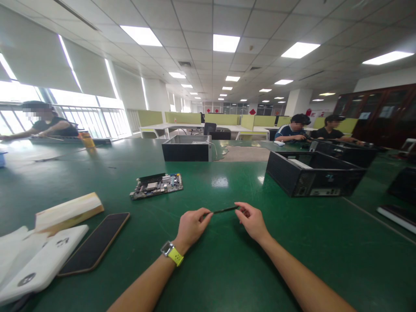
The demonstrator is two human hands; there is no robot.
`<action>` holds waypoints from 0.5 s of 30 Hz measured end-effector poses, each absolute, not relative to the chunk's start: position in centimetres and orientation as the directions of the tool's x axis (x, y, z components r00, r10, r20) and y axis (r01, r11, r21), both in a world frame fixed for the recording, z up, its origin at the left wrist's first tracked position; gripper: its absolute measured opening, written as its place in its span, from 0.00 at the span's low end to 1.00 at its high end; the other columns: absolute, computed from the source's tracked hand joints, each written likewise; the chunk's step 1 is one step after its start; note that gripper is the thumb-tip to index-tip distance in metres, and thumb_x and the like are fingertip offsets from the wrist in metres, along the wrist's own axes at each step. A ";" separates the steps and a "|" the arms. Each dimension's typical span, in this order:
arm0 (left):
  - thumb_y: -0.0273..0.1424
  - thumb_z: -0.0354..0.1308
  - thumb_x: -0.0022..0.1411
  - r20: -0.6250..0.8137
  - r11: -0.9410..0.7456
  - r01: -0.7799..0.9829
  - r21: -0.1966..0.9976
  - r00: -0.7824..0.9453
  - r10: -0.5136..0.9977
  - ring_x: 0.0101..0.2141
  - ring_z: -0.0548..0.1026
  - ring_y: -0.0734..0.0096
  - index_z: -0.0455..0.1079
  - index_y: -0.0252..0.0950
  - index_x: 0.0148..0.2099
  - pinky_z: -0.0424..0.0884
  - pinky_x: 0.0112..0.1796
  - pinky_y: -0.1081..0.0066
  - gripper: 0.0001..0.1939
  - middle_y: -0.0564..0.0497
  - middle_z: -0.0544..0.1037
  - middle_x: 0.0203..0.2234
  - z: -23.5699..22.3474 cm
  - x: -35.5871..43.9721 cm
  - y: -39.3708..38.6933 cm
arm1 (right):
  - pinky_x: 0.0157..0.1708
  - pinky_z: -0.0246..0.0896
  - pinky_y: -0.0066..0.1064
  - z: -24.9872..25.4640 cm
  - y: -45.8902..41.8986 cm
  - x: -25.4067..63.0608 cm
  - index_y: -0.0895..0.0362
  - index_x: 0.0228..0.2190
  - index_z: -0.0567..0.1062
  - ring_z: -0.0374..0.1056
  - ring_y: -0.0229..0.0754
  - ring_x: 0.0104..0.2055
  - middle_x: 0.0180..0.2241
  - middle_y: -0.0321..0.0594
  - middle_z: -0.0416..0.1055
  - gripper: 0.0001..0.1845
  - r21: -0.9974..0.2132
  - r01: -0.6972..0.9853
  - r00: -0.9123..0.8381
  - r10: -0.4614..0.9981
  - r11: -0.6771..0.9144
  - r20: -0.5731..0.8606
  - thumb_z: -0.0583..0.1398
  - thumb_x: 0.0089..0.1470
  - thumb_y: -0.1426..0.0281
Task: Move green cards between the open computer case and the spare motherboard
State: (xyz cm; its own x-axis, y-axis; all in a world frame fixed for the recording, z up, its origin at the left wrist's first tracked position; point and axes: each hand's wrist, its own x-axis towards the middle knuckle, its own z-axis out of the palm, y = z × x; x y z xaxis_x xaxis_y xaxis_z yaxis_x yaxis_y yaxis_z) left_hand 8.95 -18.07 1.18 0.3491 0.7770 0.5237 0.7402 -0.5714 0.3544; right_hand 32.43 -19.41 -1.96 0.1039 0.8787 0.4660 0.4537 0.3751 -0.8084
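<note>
A thin dark strip, seen nearly edge-on and looking like a RAM stick, is held just above the green table. My left hand pinches its left end between thumb and fingers, and a watch with a yellow strap is on that wrist. At the other end, the fingers of my right hand are closed on the strip. Beyond my left hand lies a motherboard, flat on the table and apart from both hands.
An open black computer case lies at the right; another case stands farther back. At the left are a phone, a white device and a cream-coloured box. People sit at the far left and the far right.
</note>
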 end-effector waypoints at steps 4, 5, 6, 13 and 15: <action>0.41 0.49 0.62 0.566 -0.580 0.725 0.371 0.319 0.760 0.21 0.68 0.74 0.75 0.38 0.36 0.61 0.25 0.74 0.16 0.54 0.73 0.18 1.0 8.9 -18.0 | 0.23 0.61 0.27 -1.9 -19.5 32.3 0.57 0.39 0.75 0.63 0.35 0.21 0.23 0.35 0.68 0.16 -0.812 0.446 0.073 0.889 0.376 0.452 0.57 0.50 0.63; 0.41 0.50 0.62 0.574 -0.582 0.719 0.380 0.310 0.757 0.21 0.69 0.74 0.75 0.38 0.36 0.62 0.26 0.74 0.16 0.54 0.74 0.19 1.0 8.9 -17.9 | 0.23 0.61 0.27 -1.8 -19.5 32.3 0.57 0.39 0.75 0.64 0.35 0.21 0.24 0.35 0.68 0.16 -0.816 0.439 0.072 0.891 0.376 0.449 0.57 0.50 0.63; 0.40 0.50 0.62 0.583 -0.585 0.711 0.391 0.301 0.755 0.22 0.70 0.73 0.75 0.38 0.36 0.63 0.27 0.74 0.15 0.53 0.76 0.21 0.9 8.8 -17.8 | 0.23 0.61 0.27 -1.8 -19.6 32.3 0.57 0.39 0.75 0.64 0.35 0.21 0.24 0.35 0.69 0.16 -0.820 0.433 0.073 0.892 0.374 0.445 0.57 0.51 0.63; 0.41 0.52 0.61 0.601 -0.595 0.668 0.447 0.268 0.752 0.32 0.77 0.68 0.76 0.39 0.41 0.70 0.36 0.69 0.15 0.51 0.80 0.35 0.1 8.6 -17.2 | 0.27 0.65 0.28 -1.6 -19.7 32.2 0.57 0.40 0.75 0.67 0.37 0.26 0.33 0.41 0.74 0.16 -0.813 0.415 0.096 0.869 0.408 0.485 0.57 0.51 0.64; 0.41 0.52 0.61 0.593 -0.589 0.677 0.441 0.273 0.758 0.32 0.77 0.68 0.76 0.40 0.40 0.70 0.35 0.69 0.15 0.51 0.80 0.34 0.0 8.6 -17.2 | 0.26 0.65 0.28 -1.5 -19.8 32.2 0.57 0.44 0.73 0.67 0.36 0.26 0.37 0.42 0.74 0.18 -0.810 0.389 0.101 0.854 0.438 0.510 0.56 0.51 0.65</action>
State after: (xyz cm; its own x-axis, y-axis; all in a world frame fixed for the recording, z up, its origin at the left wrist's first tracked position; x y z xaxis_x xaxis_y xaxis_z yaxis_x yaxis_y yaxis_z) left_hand 8.63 -17.16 0.03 0.2732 0.7576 0.5928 0.6770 -0.5892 0.4410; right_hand 32.18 -19.79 -1.54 0.1011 0.8540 0.5104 0.3891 0.4382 -0.8103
